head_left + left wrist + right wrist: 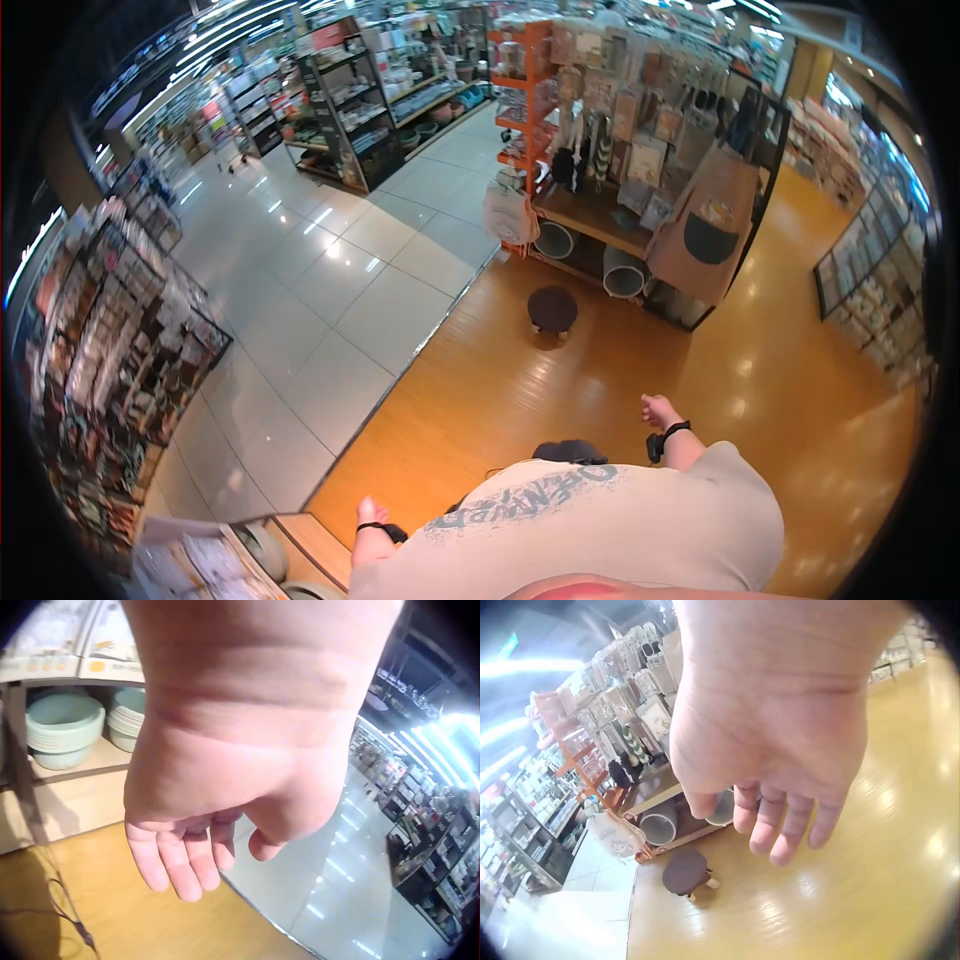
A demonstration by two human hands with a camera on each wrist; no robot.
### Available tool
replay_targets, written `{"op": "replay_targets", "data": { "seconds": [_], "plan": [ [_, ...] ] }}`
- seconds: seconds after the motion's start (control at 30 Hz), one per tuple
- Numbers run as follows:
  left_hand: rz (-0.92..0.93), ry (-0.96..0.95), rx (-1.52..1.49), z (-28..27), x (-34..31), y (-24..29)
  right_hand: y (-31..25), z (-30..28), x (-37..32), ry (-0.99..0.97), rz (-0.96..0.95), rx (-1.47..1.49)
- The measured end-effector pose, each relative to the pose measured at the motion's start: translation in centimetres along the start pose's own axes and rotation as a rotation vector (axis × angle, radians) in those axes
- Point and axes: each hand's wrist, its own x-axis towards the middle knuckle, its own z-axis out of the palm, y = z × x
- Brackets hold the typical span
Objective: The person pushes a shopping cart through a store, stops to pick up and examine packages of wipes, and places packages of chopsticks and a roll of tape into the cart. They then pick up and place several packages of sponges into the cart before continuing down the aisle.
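I stand on a wooden shop floor with both arms hanging at my sides. My left hand (371, 511) hangs empty beside my hip; in the left wrist view its fingers (180, 862) dangle loosely curled, holding nothing. My right hand (656, 408) also hangs free, and its fingers (780, 825) droop relaxed over the floor. A small round dark stool (552, 309) stands on the wood ahead of me, seen also below my right hand (684, 871).
A display stand (640, 170) of hanging goods rises ahead right. A rack (110, 340) of packets lines the left. Stacked pale green bowls (64, 727) sit on a low shelf by my left hand. White tiles (330, 260) meet the wood floor (780, 380).
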Motion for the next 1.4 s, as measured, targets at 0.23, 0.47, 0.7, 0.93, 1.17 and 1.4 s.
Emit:
{"op": "replay_targets", "data": {
  "seconds": [0.23,0.47,0.7,0.93,1.17,1.4],
  "plan": [
    [0.114,-0.176,0.248,14.5,2.0,13.3,-3.0,5.5,5.9,-0.008,0.179,0.064],
    [-0.08,-0.289,-0.094,20.6,1.8,18.3,-15.6,10.1,22.4,-0.067,0.258,0.113],
    [0.004,0.063,-0.301,20.3,0.5,23.5,-37.7,15.4,33.6,0.006,-0.078,-0.152],
    [-0.097,0.176,-0.601,23.1,-0.2,23.7,-48.0,24.2,38.9,-0.273,-0.191,-0.41],
    [-0.209,0.129,-0.629,28.3,6.7,31.9,-46.8,30.5,44.4,-0.412,0.096,-0.256],
    [-0.151,0.047,-0.489,30.1,19.9,54.6,-50.4,32.4,48.1,-0.058,0.149,-0.342]
  ]
}}
